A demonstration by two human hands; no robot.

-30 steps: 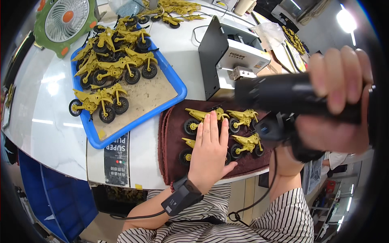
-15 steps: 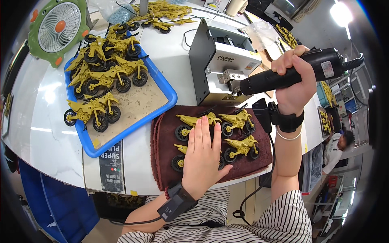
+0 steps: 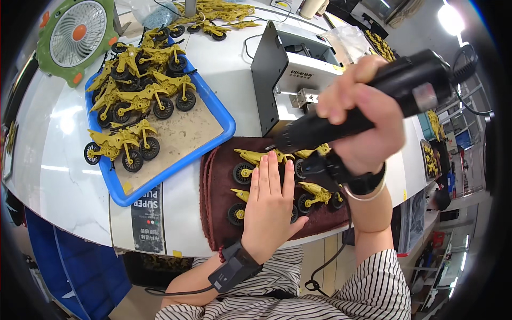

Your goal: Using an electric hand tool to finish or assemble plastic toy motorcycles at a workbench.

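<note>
My left hand (image 3: 271, 218) lies flat, fingers stretched out, over yellow toy motorbikes on a dark brown cloth (image 3: 213, 184). Its fingertips touch the upper-left motorbike (image 3: 249, 156); the palm covers much of the lower-left motorbike (image 3: 239, 195). At lower right lies another motorbike (image 3: 319, 193), while one at upper right is mostly hidden by my right arm. My right hand (image 3: 373, 125), blurred by motion, is wrapped around a black electric screwdriver (image 3: 402, 80). The tool tilts down to the left, with its bit just above the upper-left motorbike, near my left fingertips.
A blue tray (image 3: 226, 128) piled with yellow motorbikes stands to the left. Behind the cloth is a grey-and-white box-shaped machine (image 3: 269, 80). A green fan (image 3: 74, 40) stands at far left. More yellow parts (image 3: 229, 10) lie at the back. The screwdriver's cable (image 3: 463, 96) hangs at right.
My right hand has brought the screwdriver down and left, from in front of the machine to above the upper-left motorbike. My left hand has stayed nearly in place.
</note>
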